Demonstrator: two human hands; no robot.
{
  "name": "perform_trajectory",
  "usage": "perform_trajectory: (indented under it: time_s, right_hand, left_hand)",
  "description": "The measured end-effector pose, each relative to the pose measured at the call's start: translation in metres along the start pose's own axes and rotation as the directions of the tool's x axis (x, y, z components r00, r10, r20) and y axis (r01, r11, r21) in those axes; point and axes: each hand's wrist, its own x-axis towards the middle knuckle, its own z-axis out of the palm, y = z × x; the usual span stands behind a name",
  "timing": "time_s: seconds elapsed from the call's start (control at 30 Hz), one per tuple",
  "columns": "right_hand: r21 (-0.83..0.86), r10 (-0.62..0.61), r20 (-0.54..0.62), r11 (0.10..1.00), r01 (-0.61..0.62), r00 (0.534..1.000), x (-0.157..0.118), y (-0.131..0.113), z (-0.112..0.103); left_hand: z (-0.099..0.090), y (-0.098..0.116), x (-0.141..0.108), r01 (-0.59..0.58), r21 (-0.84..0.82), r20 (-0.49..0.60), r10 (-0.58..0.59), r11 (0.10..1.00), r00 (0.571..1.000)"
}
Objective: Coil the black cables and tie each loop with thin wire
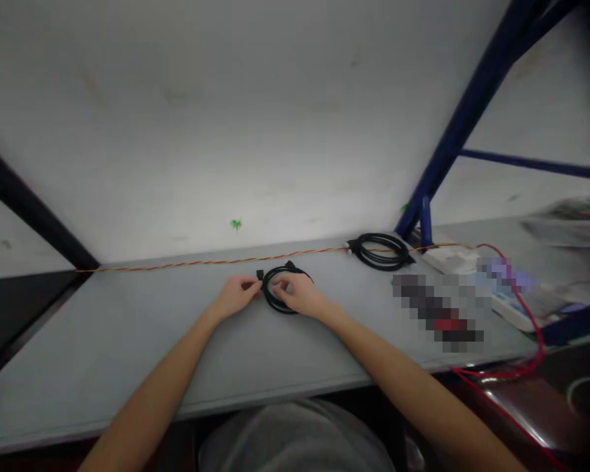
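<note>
A black cable (275,305) lies coiled on the grey tabletop in the middle of the view. My left hand (235,295) is at the coil's left side, thumb and fingertips pinched on the cable just below a small black connector (260,274). Over the coil's right part, my right hand (299,292) has its fingers closed round the loops, with the thumb toward the coil's centre. Behind that hand pokes up another black plug end (290,265). The right hand covers some of the loops.
A second coiled black cable (381,252) rests farther back to the right. Twisted red-yellow wire (191,263) runs along the tabletop's (128,341) back edge by the wall. Blue metal posts (452,137), a white power strip (511,311) and a red cable (533,321) are at right.
</note>
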Motion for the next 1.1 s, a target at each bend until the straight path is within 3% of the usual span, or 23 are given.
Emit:
perform_trajectory:
  time_s: [0.13, 0.27, 0.57, 0.73, 0.9, 1.1]
  right_hand:
    - [0.011, -0.088, -0.041, 0.996, 0.088, 0.995, -0.001, 0.004, -0.006]
    - [-0.016, -0.060, -0.010, 0.998, 0.059, 0.998, -0.001, 0.004, -0.010]
    - [-0.125, 0.142, -0.019, 0.982, -0.143, 0.990, 0.001, 0.002, -0.002]
    - [-0.123, 0.239, -0.048, 0.962, -0.243, 0.970, 0.003, -0.002, 0.002]
    - [-0.075, 0.337, -0.111, 0.935, -0.346, 0.935, 0.007, -0.003, 0.005]
    - [0.087, 0.482, -0.159, 0.876, -0.474, 0.861, 0.009, 0.008, -0.007]
  left_hand:
    - [0.009, 0.009, -0.005, -0.049, 0.035, 0.019, 0.049, 0.998, 0.999]
    - [0.014, 0.015, -0.008, -0.078, 0.058, 0.035, 0.076, 0.995, 0.996]
    - [0.016, 0.012, -0.004, -0.123, 0.220, 0.014, 0.123, 0.968, 0.992]
    - [0.017, 0.012, -0.002, -0.081, 0.305, -0.035, 0.097, 0.949, 0.995]
    - [0.021, 0.014, 0.000, -0.030, 0.323, -0.056, 0.050, 0.946, 0.997]
    - [0.013, 0.004, 0.000, -0.097, 0.255, 0.005, 0.098, 0.962, 0.995]
